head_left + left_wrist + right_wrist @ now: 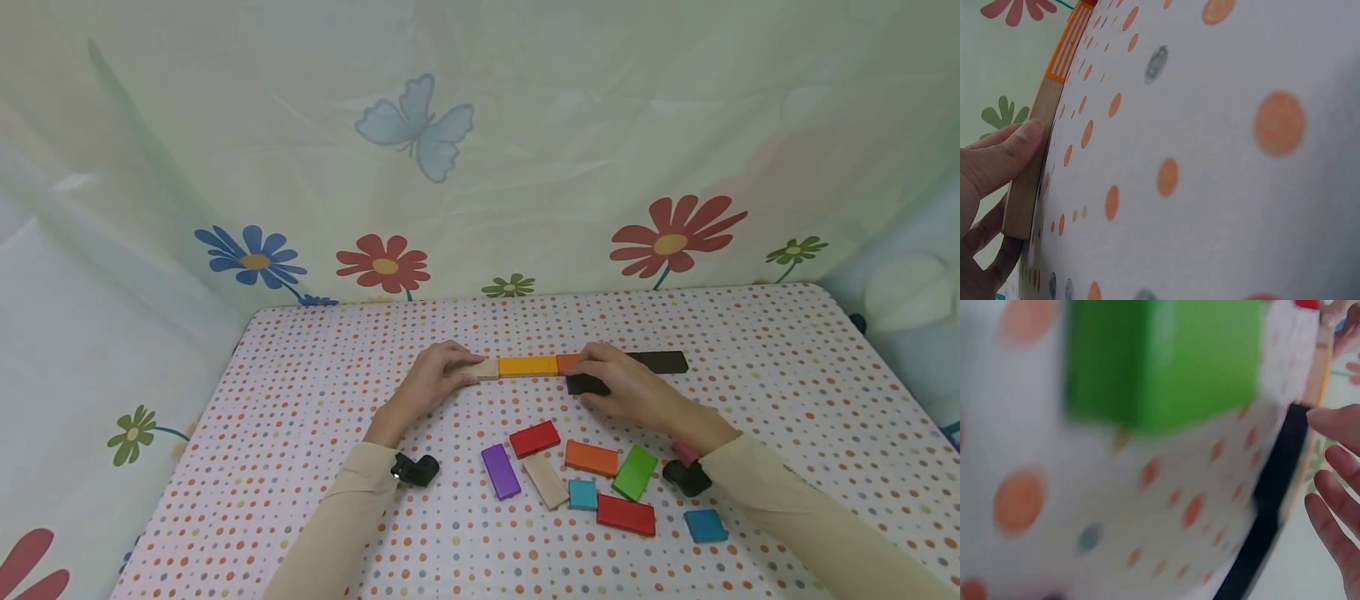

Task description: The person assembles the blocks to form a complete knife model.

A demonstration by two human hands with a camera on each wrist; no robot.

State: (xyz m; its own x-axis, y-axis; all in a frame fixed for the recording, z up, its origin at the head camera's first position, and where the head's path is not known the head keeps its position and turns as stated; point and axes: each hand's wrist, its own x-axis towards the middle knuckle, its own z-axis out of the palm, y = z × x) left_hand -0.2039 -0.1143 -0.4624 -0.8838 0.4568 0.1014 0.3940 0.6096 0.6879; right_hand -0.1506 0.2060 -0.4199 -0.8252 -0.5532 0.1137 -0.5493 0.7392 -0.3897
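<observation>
Dotted tablecloth carries one block row, seemingly unfinished; left hand pinches beige block; right hand, fingers relaxed, touches black block; coloured blocks remain outside.

Polka-dotted counter before me, a pale green sheet hanging creased behind it, a light-blue butterfly printed high, red, blue and green flowers lower down, soft light.

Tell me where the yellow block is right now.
In the head view, the yellow block lies slightly right of centre, between the beige block at the left hand and an orange block by the right hand.
</observation>
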